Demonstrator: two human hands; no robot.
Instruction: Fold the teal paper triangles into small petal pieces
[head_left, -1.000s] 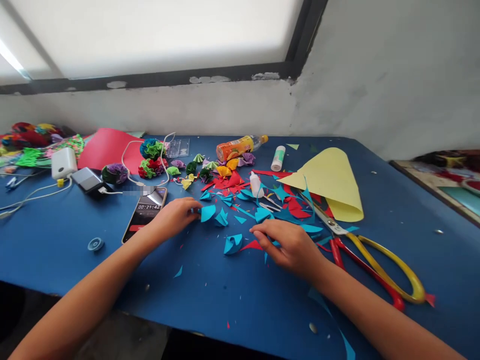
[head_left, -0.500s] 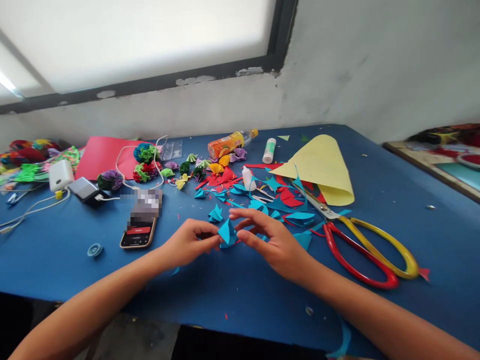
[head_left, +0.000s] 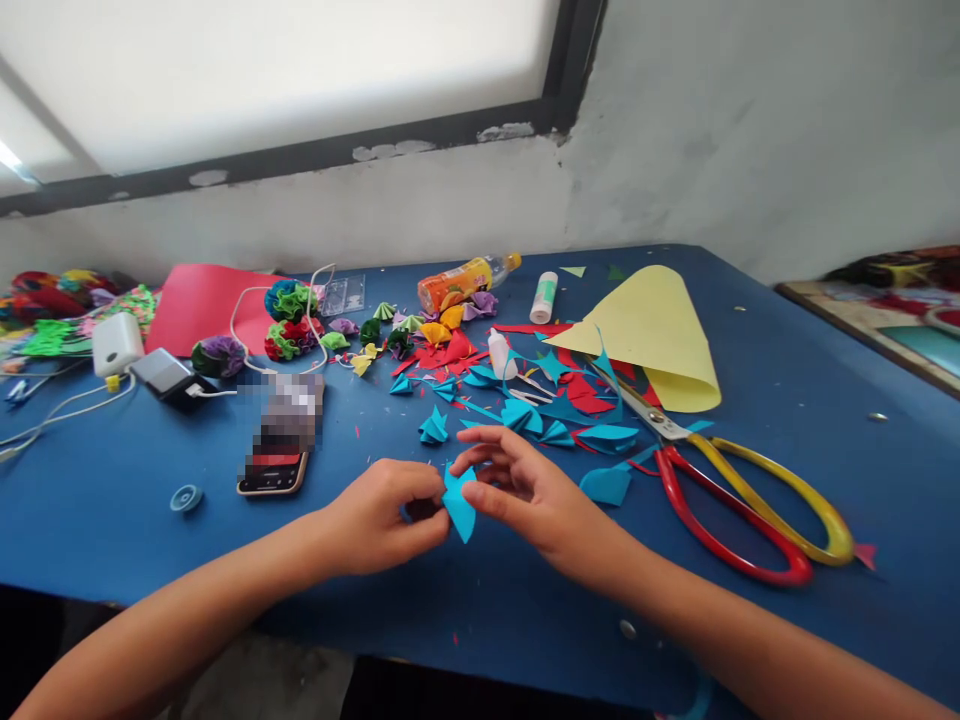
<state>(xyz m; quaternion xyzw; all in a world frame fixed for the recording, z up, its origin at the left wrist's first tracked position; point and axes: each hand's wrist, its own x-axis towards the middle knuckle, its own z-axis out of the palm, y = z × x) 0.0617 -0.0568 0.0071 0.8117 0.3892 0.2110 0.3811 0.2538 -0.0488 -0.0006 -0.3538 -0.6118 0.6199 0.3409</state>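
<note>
Both hands pinch one blue paper piece (head_left: 458, 505) between them: left hand (head_left: 382, 520) and right hand (head_left: 525, 490) closed on its edges, its point facing down.

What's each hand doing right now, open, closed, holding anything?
Left hand: closed, pinching the blue paper piece at its left edge.
Right hand: fingers curled, pinching the same blue paper piece from the right.
</note>
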